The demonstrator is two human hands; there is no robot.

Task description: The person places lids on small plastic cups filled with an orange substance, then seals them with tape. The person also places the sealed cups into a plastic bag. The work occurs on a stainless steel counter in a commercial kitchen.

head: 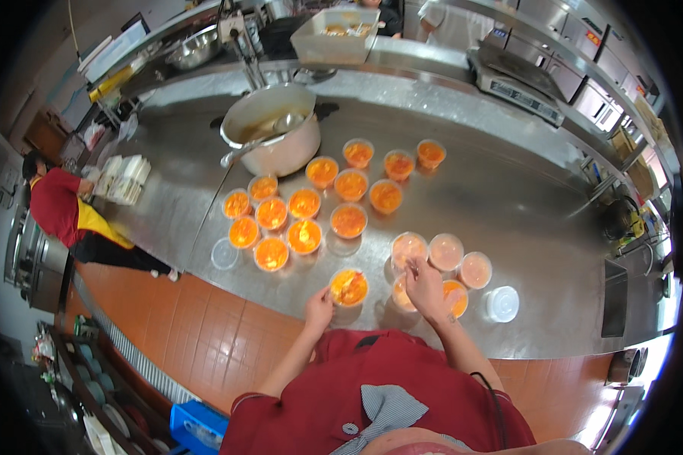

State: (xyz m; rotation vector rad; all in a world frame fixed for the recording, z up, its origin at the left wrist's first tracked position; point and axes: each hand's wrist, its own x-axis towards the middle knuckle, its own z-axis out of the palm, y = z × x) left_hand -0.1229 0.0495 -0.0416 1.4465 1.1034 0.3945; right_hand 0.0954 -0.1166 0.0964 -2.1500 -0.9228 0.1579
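My left hand (319,310) grips the side of an uncovered clear plastic cup (349,288) of orange and yellow food near the counter's front edge. To its right, my right hand (425,287) reaches over a group of lidded cups, fingertips at the near edge of a cup with a cloudy lid (408,248). Whether those fingers hold it I cannot tell. Close by stand a lidded cup (445,252), another lidded cup (476,270) and a cup with orange contents (456,300). A cup (402,294) is partly hidden by my right hand. Stacked clear lids (502,303) lie further right.
Several filled cups (304,236) stand uncovered left of centre on the steel counter (518,199). A loose lid (225,253) lies beside them. Behind is a large pot (287,148) with a ladle (288,122). A scale (515,85) sits on the shelf; a co-worker (57,199) stands left.
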